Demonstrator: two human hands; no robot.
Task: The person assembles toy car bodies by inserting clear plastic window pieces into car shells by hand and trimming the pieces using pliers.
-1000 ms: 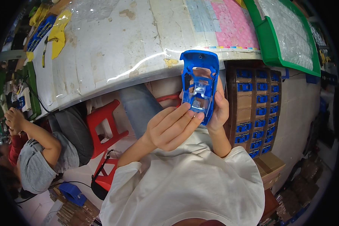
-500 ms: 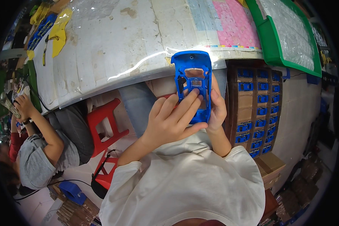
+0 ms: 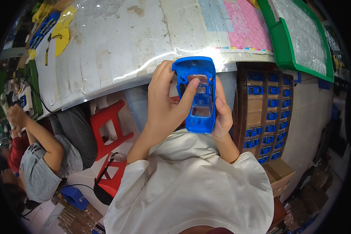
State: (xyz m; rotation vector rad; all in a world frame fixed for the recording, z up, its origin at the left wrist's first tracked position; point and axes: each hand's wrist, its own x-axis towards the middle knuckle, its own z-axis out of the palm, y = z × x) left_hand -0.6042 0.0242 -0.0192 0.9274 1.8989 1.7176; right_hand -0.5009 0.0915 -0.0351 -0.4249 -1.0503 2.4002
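A blue toy car body shell (image 3: 202, 102), its hollow underside facing up, is held upright between both hands over my lap, by the table's near edge. My left hand (image 3: 166, 97) grips its upper left side, the thumb pressed inside against a clear window piece (image 3: 197, 80) and the fingers behind the shell. My right hand (image 3: 222, 117) wraps the shell's right edge, with its fingers partly hidden behind it. Clear window areas show through the openings in the shell.
A divided cardboard tray (image 3: 254, 109) with several blue car shells stands to my right. On the white table (image 3: 117, 46) sits a green bin (image 3: 282, 46) with clear plastic pieces. A co-worker (image 3: 43, 156) and red stools (image 3: 111, 124) are at my left.
My left hand has moved from the shell's lower middle up to its upper left side, its thumb now inside. The shell has tilted slightly. The co-worker's hands have moved.
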